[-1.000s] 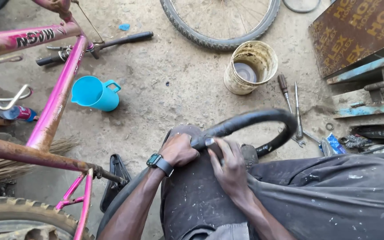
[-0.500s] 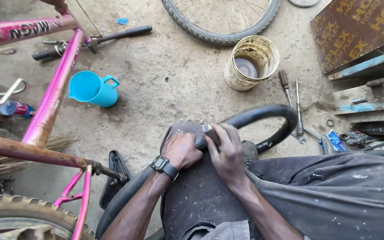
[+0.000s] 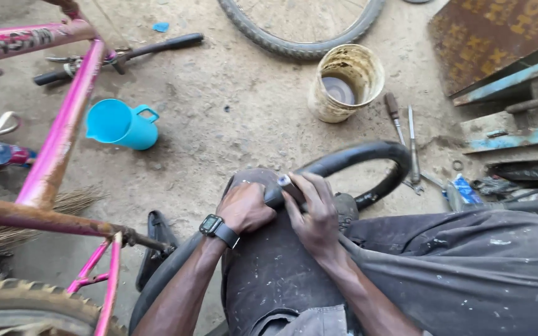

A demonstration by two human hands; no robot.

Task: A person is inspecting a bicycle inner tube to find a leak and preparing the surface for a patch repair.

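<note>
A black rubber inner tube point(image 3: 368, 155) loops over my knee, which is clad in dusty dark trousers point(image 3: 281, 267). My left hand point(image 3: 244, 206), with a black watch on the wrist, presses the tube down on the knee. My right hand point(image 3: 312, 211) grips a small grey block point(image 3: 291, 186) against the tube just right of the left hand. The part of the tube under both hands is hidden.
A pink bicycle frame point(image 3: 63, 137) stands at the left with a tyre point(image 3: 20, 308) below. A blue jug point(image 3: 119, 124), a dirty bucket point(image 3: 344, 81), a wheel point(image 3: 300, 31), a screwdriver and spanner point(image 3: 406, 137), and rusty metal pieces point(image 3: 499, 56) lie on the concrete.
My right hand has slid slightly along the tube on my knee, and the small grey block now shows at its fingertips. The left hand stays pressed on the tube.
</note>
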